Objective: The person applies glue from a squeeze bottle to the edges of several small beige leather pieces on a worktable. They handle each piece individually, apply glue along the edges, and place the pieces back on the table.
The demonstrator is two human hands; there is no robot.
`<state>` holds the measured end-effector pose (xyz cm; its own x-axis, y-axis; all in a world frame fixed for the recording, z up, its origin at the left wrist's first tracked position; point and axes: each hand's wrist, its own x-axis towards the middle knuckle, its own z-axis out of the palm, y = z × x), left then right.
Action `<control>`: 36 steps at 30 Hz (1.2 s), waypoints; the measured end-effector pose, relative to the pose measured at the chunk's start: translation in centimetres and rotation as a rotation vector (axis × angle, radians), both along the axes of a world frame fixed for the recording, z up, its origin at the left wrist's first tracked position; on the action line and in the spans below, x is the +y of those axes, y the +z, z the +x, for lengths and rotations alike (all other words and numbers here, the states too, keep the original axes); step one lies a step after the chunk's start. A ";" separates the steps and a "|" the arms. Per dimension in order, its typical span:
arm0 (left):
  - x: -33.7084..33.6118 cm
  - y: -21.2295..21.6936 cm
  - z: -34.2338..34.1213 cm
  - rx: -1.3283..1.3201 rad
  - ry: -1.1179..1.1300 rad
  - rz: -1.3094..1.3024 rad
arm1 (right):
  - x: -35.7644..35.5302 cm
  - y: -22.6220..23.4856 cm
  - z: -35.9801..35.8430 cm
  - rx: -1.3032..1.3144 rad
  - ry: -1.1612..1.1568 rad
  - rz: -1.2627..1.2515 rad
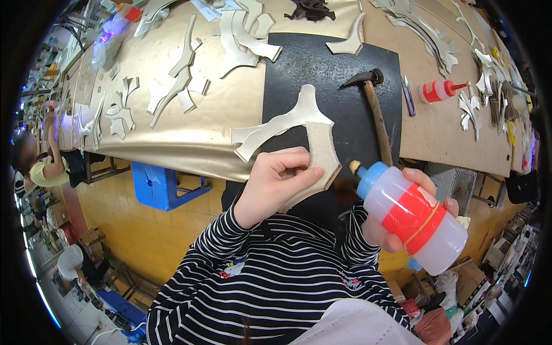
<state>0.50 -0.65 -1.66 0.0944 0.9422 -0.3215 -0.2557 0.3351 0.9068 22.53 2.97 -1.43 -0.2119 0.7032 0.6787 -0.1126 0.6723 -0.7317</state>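
Note:
My left hand [273, 183] pinches a cream-coloured cut piece [323, 146], thumb on top, at the near edge of the table. It looks like a shoe-upper part with a curved strip reaching left and a tab pointing away from me. In my right hand [376, 233] is a translucent squeeze bottle [422, 221] with a blue cap, a red label and a rubber band. The bottle is tilted, its nozzle pointing up and left toward the piece but apart from it. Part of my right hand is hidden behind the bottle.
Beyond the piece, a hammer [378, 115] lies on a black mat [287, 63], with a knife [409, 96] beside it. A red-and-clear bottle [440, 91] lies at right. Several cream pieces [233, 49] cover the table leftward. A blue stool [153, 185] stands below. People work at far left.

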 end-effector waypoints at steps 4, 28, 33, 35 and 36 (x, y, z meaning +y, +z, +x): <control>-0.1 0.3 -0.4 -0.165 -0.025 -0.146 | 0.3 0.2 -0.7 -0.128 -0.077 0.123; 8.1 3.4 -3.7 -0.303 0.091 -0.013 | -1.3 -2.6 2.3 0.496 -0.650 -0.407; 19.0 1.1 -3.1 0.052 -0.079 0.146 | -2.1 -3.0 3.8 0.524 -0.680 -0.413; 23.6 -1.5 -2.3 0.177 -0.050 0.181 | -2.5 -3.2 4.2 0.556 -0.680 -0.437; 25.5 -3.0 -2.1 0.240 -0.035 0.174 | -2.7 -3.3 4.5 0.572 -0.680 -0.447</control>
